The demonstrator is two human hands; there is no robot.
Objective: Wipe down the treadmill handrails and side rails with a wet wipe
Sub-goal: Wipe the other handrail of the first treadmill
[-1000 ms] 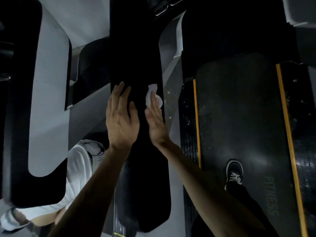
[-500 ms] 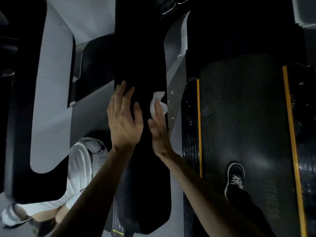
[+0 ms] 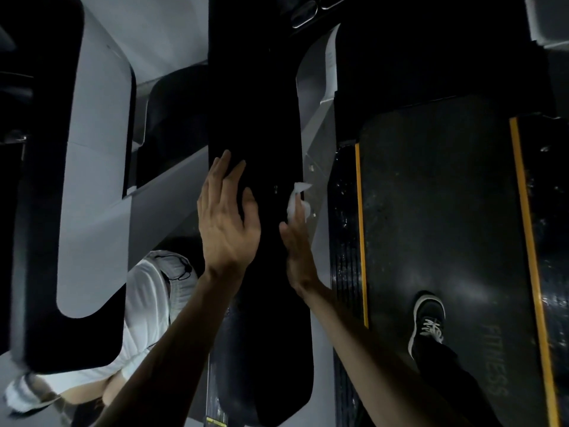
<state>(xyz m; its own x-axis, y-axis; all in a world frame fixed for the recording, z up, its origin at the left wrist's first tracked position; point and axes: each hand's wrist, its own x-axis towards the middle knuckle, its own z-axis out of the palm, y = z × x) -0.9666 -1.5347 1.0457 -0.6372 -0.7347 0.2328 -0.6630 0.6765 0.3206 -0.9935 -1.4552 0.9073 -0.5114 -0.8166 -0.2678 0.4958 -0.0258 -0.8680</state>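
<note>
Underfoot, "FITNESS" marks the belt [image 3: 446, 211]; right-hand fingers [image 3: 297, 208] press the wipe [image 3: 297, 195] flat.

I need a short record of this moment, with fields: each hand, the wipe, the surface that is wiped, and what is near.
left hand: open, flat on the black handrail
right hand: presses the wet wipe against the handrail's right edge
wet wipe: white, crumpled
near: treadmill belt with yellow edge lines, black shoe on it

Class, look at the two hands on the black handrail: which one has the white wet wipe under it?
The right hand: its straight fingers press the white wipe against the handrail's right edge. The left hand lies flat and bare on the rail.
</note>
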